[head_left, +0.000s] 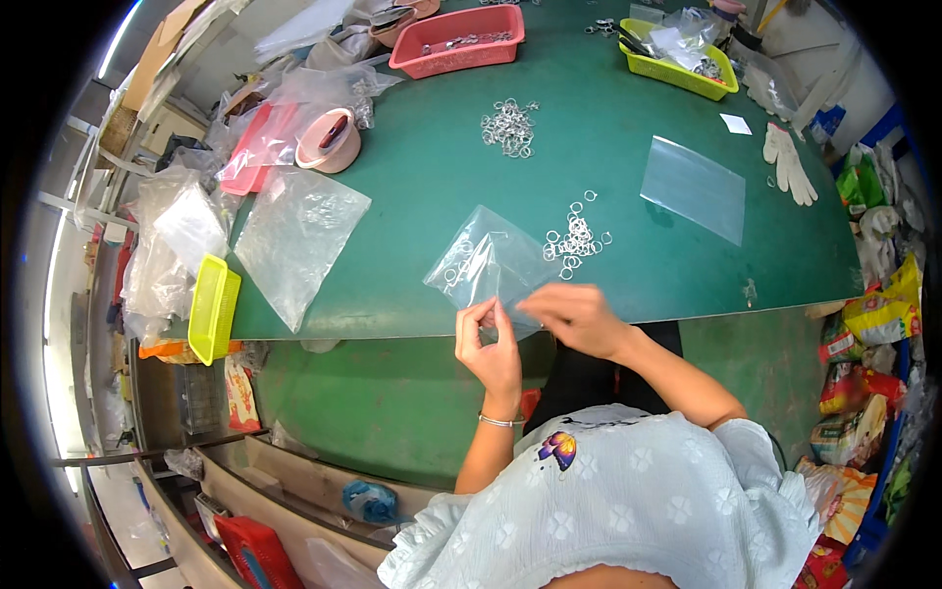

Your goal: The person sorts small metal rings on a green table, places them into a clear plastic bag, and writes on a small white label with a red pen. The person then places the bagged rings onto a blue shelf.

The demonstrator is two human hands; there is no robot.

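A clear plastic bag (491, 245) lies at the table's near edge with several small metal rings (457, 267) inside its far left part. My left hand (491, 346) pinches the bag's near edge between thumb and fingers. Just right of it, my right hand (574, 316) is at the bag's near right corner, slightly blurred. Its fingertips point left, and whether they grip the film is hidden. Beyond my right hand sits a loose pile of silvery rings (577, 242), touching or very close to the bag's right side.
A bigger heap of rings (510, 128) lies farther back. Around the green table (412, 187) are a pink tray (457, 41), a yellow-green basket (682, 74), a pink bowl (329, 142), flat clear bags (695, 188), a white glove (788, 165) and a yellow basket (213, 309) at the left edge.
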